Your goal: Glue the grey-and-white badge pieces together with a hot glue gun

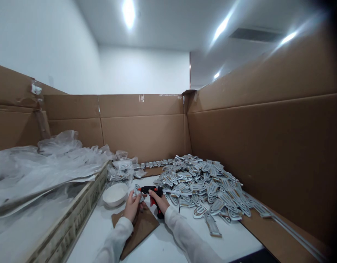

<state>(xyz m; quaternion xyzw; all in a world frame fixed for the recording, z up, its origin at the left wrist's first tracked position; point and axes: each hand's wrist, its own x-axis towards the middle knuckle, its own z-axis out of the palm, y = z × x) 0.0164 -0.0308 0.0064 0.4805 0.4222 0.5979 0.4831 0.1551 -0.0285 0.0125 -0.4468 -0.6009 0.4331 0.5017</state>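
My right hand (160, 201) is wrapped round a black and red hot glue gun (152, 190), with a pale glue stick (176, 192) poking out of its back. The gun's orange-red tip points left, right by a small grey and white flat piece (137, 188). That piece is pinched upright in the fingers of my left hand (132, 207); its details are too small to make out. Beneath both hands lies a brown cardboard sheet (142, 228) on the white table (163, 244). A white bowl (115, 194) stands just left of my left hand.
A large heap of similar grey pieces (201, 179) rises on the right, a few loose at its front. Bagged pieces (123, 168) lie behind the bowl. A plastic crate (75, 215) with clear bags (53, 164) fills the left. Cardboard walls (143, 133) stand around the table.
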